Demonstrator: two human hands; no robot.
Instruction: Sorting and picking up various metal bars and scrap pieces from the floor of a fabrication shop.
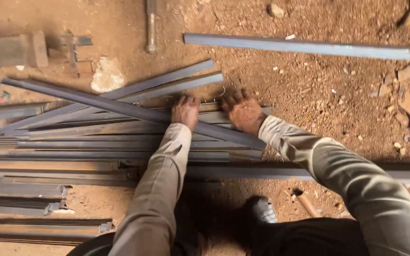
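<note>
down low, both hands press flat on the pile of steel bars (96, 142): left hand (185, 111) and right hand (243, 111) open-palmed, clasping nothing, just beside the long diagonal bar (119, 108).

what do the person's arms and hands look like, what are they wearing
Both arms wear long, loose khaki-olive sleeves, creased along their length and ending in plain cuffs at the wrists. The left hand and right hand are bare, without gloves, and dusted with reddish dirt. No watch, ring or markings show.
</note>
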